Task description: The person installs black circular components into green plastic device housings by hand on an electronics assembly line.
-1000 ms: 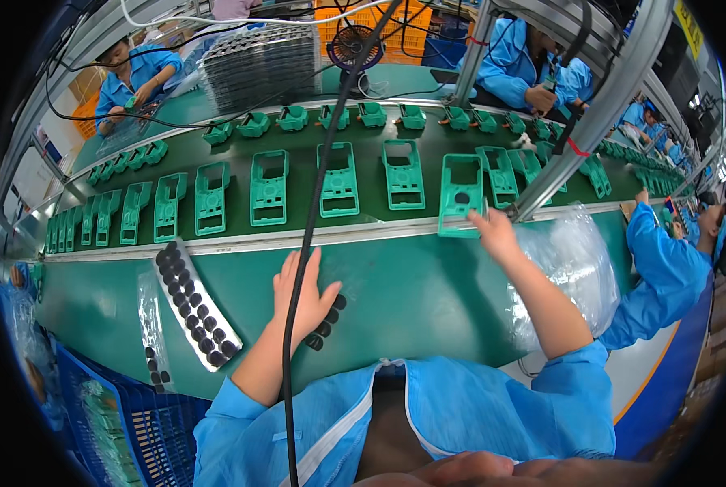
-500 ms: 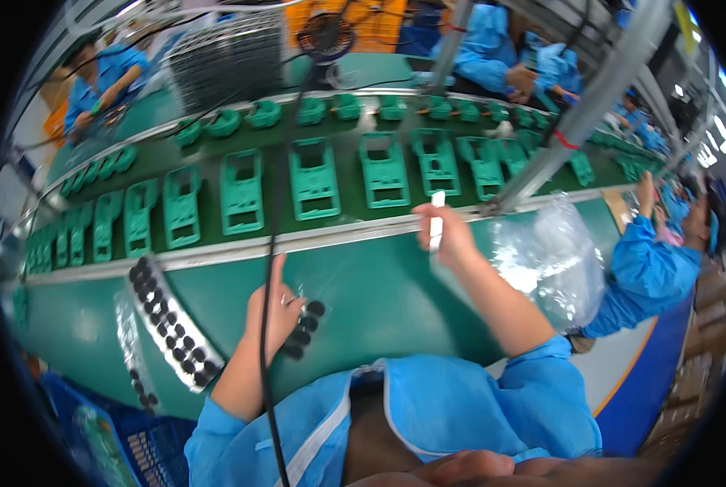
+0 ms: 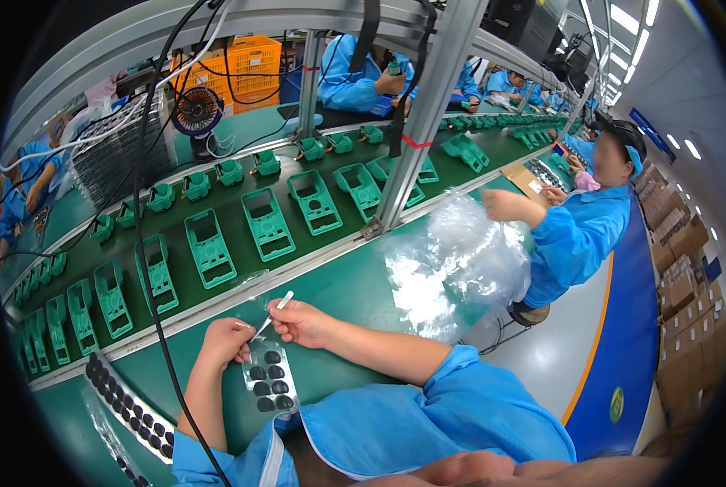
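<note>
My left hand (image 3: 227,339) pinches the upper edge of a clear sheet of black round pads (image 3: 270,375), which hangs tilted over the green bench. Close on its right, my right hand (image 3: 300,323) grips slim white tweezers (image 3: 283,301). Their narrow tip points down and left, to the sheet's top edge beside my left fingers. Whether the tip touches a pad is too small to tell. A longer white strip of black pads (image 3: 128,406) lies to the left, beside a narrow clear strip (image 3: 107,434).
Green plastic housings (image 3: 210,247) line the conveyor (image 3: 294,276) beyond the bench, with smaller green parts (image 3: 229,172) behind them. Clear plastic bags (image 3: 460,260) lie at right, near a co-worker (image 3: 590,215). A metal post (image 3: 428,114) rises ahead; a black cable (image 3: 148,300) hangs across the left.
My view has swung right. My hands have come together; the right one brought the tweezers to the sheet, and the small pad sheet is now raised in my left fingers.
</note>
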Demonstrator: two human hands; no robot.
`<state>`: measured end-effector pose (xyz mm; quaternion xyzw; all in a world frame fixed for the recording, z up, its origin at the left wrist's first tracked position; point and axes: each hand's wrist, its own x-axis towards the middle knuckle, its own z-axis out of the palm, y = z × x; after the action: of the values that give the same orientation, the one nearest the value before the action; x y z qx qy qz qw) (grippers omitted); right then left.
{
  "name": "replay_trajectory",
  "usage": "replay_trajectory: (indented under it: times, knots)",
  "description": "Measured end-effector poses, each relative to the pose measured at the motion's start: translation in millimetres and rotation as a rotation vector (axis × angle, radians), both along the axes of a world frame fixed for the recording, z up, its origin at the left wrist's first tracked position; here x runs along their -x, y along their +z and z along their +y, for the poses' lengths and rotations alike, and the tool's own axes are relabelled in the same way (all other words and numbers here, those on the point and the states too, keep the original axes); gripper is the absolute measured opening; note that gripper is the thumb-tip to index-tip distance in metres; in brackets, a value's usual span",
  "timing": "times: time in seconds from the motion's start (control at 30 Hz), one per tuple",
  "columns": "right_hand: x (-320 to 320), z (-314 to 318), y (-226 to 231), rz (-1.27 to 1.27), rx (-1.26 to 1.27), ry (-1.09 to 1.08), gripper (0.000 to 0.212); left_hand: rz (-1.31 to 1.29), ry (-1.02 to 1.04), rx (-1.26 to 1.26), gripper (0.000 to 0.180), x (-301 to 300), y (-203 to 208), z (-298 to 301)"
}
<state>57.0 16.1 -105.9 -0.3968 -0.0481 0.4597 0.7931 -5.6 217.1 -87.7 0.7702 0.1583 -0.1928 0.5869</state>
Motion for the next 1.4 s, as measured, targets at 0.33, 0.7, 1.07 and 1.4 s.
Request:
replay_trajectory:
  times: [0.33, 0.7, 1.07, 1.4]
  knots:
    - [-5, 10, 37, -0.366, 0.2, -0.124, 0.025, -0.295, 0.452, 0.67, 0.011, 58, -41, 7]
    - [-5, 9, 41, -0.657, 0.294, 0.0, 0.017, -0.016, 0.196, 0.7, 0.043, 47, -1, 8]
    - [8, 10, 31, -0.696, 0.352, 0.188, 0.015, 0.079, 0.115, 0.741, 0.043, 53, 1, 15]
    - [6, 12, 27, -0.666, 0.356, 0.147, 0.014, 0.048, 0.105, 0.757, 0.045, 55, -3, 15]
